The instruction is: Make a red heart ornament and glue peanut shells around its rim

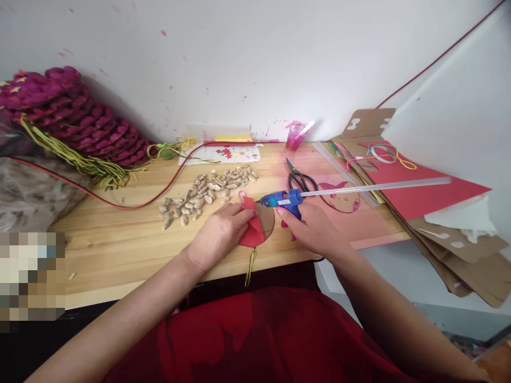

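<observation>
My left hand (223,231) pinches a piece of red paper (254,232), folded back over part of a round cardboard disc (268,219). From the disc's near edge a yellow-green tassel (250,268) hangs past the table edge, and a pink loop (241,196) shows at its far side. In my right hand (315,229) is a blue hot glue gun (281,201), its nozzle pointing left at the red paper. A long clear glue stick (375,186) sticks out of the gun's back to the right.
Peanut shells (199,197) lie spread beyond my left hand. Black scissors (301,178) and a pink-stained cardboard round (341,198) lie behind the gun. A pink cup (294,138) stands by the wall. Red card (427,186) tops cardboard at right; magenta shell-covered pieces (104,127) stack at left.
</observation>
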### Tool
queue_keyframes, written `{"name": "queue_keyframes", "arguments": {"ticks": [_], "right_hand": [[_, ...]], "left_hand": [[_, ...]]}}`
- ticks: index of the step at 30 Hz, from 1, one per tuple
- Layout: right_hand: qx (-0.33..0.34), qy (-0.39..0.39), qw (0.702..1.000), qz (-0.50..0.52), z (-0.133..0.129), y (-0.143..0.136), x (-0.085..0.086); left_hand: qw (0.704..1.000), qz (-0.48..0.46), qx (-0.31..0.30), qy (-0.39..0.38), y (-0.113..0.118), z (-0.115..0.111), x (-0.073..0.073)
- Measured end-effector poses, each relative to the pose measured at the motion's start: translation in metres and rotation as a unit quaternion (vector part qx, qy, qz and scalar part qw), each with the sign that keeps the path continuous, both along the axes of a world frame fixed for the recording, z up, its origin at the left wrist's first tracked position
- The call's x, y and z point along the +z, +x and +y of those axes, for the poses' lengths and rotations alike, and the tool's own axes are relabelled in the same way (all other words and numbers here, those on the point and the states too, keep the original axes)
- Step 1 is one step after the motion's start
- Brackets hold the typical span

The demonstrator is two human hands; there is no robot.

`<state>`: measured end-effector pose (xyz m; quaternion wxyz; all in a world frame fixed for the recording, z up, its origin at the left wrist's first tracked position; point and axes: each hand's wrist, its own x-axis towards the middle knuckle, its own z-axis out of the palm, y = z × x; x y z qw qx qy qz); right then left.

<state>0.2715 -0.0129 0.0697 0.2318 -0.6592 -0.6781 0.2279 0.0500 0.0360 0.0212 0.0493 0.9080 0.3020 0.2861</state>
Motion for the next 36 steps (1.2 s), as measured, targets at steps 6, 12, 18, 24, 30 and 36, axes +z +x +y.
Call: {"name": "queue_keyframes", "arguments": {"ticks": [6,12,18,24,30,36], "right_hand": [[-0.001,-0.001,1.0,-0.017,-0.001,0.001,0.001],[-0.008,-0.031,0.999,-0.022,-0.002,0.0,0.006],[-0.012,-0.035,0.999,-0.027,-0.003,-0.001,0.008],[0.0,-0.017,0.999,-0.035,-0.001,-0.001,0.006],[-0.01,-0.042,0.998,-0.035,-0.005,0.0,0.009],[0.001,-0.043,0.998,-0.055,-0.017,0.003,0.01]], "left_hand": [[1.0,-0.002,-0.005,0.008,0.0,0.001,-0.002],[1.0,-0.004,-0.006,0.017,0.0,0.001,-0.002],[1.0,0.002,-0.001,0.015,0.001,0.001,-0.002],[1.0,0.0,-0.002,0.014,0.0,0.0,0.0],[1.0,0.002,0.001,0.005,0.001,0.0,0.001],[1.0,0.0,0.0,-0.007,0.002,-0.002,0.002]]}}
